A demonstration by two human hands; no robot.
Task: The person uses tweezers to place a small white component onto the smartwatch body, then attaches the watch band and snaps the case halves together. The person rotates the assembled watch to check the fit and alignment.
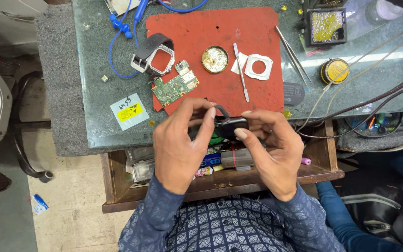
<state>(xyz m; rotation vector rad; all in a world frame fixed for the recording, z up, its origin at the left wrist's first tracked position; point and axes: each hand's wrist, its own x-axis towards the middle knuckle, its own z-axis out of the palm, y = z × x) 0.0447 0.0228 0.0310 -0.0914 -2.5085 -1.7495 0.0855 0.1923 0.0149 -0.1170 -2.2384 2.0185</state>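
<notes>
While both hands pinch a small black part (230, 126) over the open drawer (325, 158), left hand (179, 144) fingertips close on its curved strap end, right hand (271, 149) thumb bracing the body.

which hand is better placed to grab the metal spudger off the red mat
Right, probably. The spudger lies on the red mat directly ahead of the right hand. The left hand pinches the small black part and sits further left, nearer the circuit board.
</notes>
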